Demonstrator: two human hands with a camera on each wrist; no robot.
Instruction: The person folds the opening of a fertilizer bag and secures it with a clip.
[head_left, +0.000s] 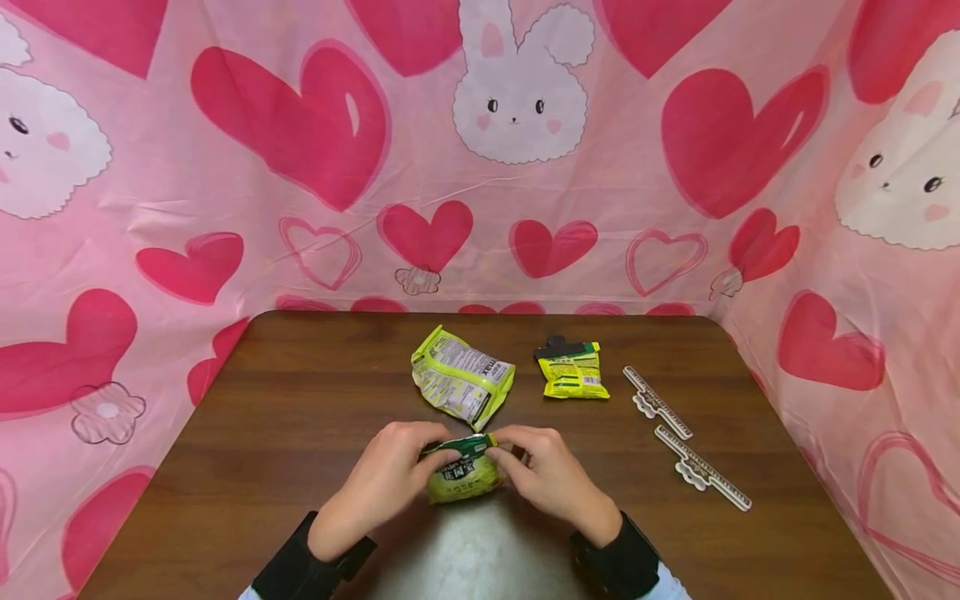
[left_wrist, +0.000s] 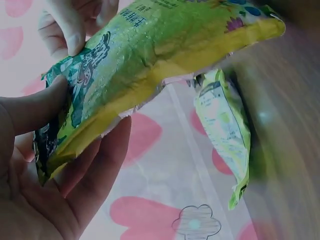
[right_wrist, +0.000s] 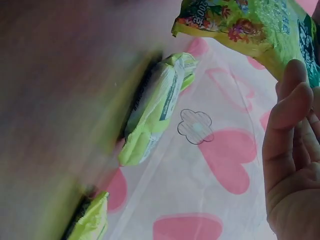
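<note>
A green and yellow printed bag [head_left: 467, 482] is held upright near the middle of the table by both hands. My left hand [head_left: 390, 471] pinches the dark green top edge at its left, thumb on the near face and fingers behind. At the other end of that edge, my right hand [head_left: 553, 477] pinches with thumb and fingers. The left wrist view shows the bag [left_wrist: 150, 60] plump, with its top edge between the left thumb [left_wrist: 37, 107] and fingers. In the right wrist view the bag [right_wrist: 270, 30] shows printed flowers near its bottom.
Just behind lies a larger lime and white bag [head_left: 463, 379]. Right of it is a small yellow bag [head_left: 576, 375] with a black clip [head_left: 558, 350] across its top. Two white bar clips [head_left: 658, 402] [head_left: 703, 468] lie at the right. A pink heart-print cloth [head_left: 480, 242] hangs behind the table [head_left: 315, 392].
</note>
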